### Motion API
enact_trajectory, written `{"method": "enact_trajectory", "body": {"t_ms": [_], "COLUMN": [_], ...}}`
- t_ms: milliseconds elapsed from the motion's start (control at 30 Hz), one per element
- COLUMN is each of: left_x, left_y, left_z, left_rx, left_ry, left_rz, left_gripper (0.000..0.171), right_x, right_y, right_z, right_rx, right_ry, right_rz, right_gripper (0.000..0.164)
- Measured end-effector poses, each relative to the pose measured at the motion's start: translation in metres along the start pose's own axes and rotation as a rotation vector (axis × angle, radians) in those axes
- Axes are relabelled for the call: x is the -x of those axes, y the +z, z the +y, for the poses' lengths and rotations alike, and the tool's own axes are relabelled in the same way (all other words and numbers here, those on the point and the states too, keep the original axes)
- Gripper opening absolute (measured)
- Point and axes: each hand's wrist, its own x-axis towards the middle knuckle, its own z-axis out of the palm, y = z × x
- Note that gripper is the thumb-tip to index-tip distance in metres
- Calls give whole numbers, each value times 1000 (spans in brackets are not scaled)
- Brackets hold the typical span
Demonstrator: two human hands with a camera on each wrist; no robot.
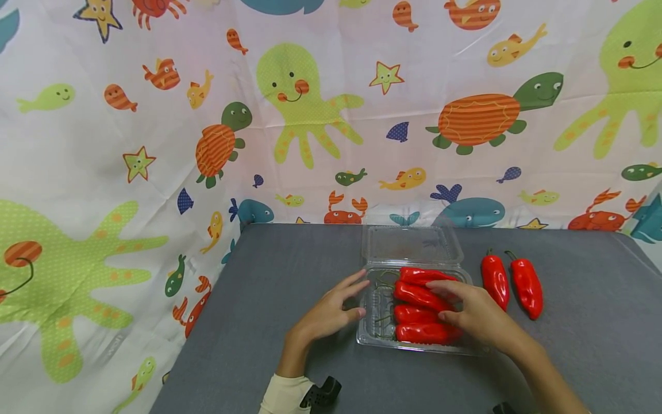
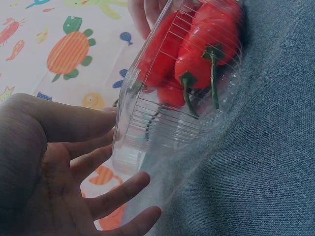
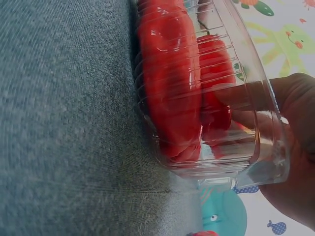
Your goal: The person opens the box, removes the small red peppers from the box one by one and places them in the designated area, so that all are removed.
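Note:
A clear plastic clamshell box [image 1: 379,299] lies on the table with its lid [image 1: 408,244] folded back. Several glossy red peppers are inside, their green stems toward the left. My right hand [image 1: 478,313] reaches over the box's right side, its thumb and fingers pinching the right end of a red pepper [image 1: 421,296]. Through the clear wall, the right wrist view shows the thumb [image 3: 243,96] against that pepper. By the left rim is my left hand [image 1: 328,313], fingers spread and holding nothing. Its thumb [image 2: 83,120] is at the rim in the left wrist view.
Two loose red peppers, one nearer [image 1: 495,280] and one farther right [image 1: 527,287], lie on the grey table [image 1: 269,276] to the box's right. Behind the table hangs a curtain [image 1: 331,190] printed with sea animals; it also runs along the left side.

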Motion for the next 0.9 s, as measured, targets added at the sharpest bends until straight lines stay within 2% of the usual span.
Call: {"method": "enact_trajectory", "body": {"t_ms": [367,600,900], "left_x": [0,0,0], "left_y": [1,1,1], "left_z": [0,1,-1], "left_rx": [6,-3,-6], "left_ry": [0,9,24], "left_rz": [-3,2,1], "left_gripper": [63,63,63], "right_x": [6,12,21], "right_y": [-3,-9,-22], "right_z": [-1,-1,-4], "right_rx": [1,-65,-103], "right_ry": [14,48,59], "right_rz": [7,26,93], "right_gripper": [58,60,64]}}
